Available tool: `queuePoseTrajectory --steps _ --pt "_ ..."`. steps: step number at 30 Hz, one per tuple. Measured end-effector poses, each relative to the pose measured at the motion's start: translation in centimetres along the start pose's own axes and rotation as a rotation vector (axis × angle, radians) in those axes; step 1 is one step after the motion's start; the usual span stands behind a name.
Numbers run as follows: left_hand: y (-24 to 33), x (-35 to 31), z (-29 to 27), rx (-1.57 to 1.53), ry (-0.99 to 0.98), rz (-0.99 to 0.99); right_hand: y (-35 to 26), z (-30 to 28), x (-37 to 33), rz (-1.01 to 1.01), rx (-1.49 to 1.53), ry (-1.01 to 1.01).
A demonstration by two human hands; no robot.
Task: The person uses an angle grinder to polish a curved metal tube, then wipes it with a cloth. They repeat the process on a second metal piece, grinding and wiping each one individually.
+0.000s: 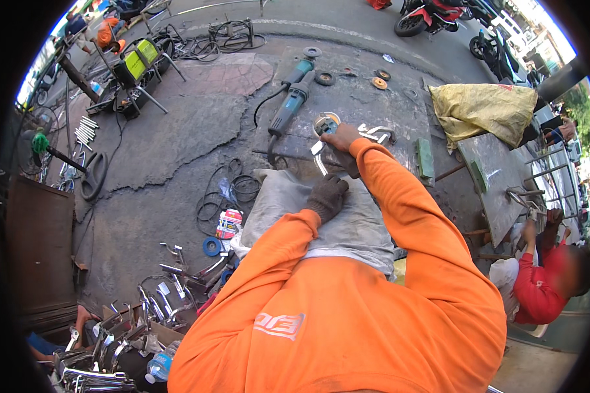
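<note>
1. The right hand (342, 137), bare, grips a small angle grinder (326, 124), its fingers clamped on the body
2. The left hand (326, 196), in a dark glove, holds a bent shiny metal piece (318, 157), fingers closed around its lower end
3. The grinder touches the piece at 12 o'clock from the left hand
4. A bigger blue grinder (290, 105) lies on the ground at 10 o'clock from the right hand

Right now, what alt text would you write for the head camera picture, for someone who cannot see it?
A person in an orange long-sleeved top, seen from above, holds an angle grinder in the bare right hand against a shiny curved metal part steadied by the gloved left hand. More grinders and discs lie on the cracked pavement around.
</note>
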State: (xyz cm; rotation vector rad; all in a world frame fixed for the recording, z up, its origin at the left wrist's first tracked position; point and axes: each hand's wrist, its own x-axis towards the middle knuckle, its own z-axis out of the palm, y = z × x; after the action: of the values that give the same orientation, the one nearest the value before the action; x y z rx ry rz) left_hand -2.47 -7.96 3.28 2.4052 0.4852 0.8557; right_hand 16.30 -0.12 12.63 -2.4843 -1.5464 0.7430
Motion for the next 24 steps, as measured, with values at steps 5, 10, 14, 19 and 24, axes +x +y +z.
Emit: queuePoseTrajectory --steps 5,10,14,19,24 --pt "-0.1 0.2 -0.2 0.036 -0.004 0.043 -1.2 2.5 -1.1 -0.082 -0.032 -0.048" --pt "-0.3 0.0 0.2 0.017 -0.005 0.041 -1.1 1.9 0.4 -0.095 -0.037 -0.047" --pt "-0.4 -0.2 0.4 -0.049 -0.015 0.018 -1.1 -0.7 3.2 -0.041 -0.159 -0.045" --pt "-0.9 -0.1 0.5 -0.077 0.033 0.044 -1.9 -1.8 5.5 -0.106 -0.370 -0.076" --pt "-1.3 -0.5 1.2 -0.066 0.012 0.061 -2.3 -0.7 5.1 -0.110 -0.162 -0.242"
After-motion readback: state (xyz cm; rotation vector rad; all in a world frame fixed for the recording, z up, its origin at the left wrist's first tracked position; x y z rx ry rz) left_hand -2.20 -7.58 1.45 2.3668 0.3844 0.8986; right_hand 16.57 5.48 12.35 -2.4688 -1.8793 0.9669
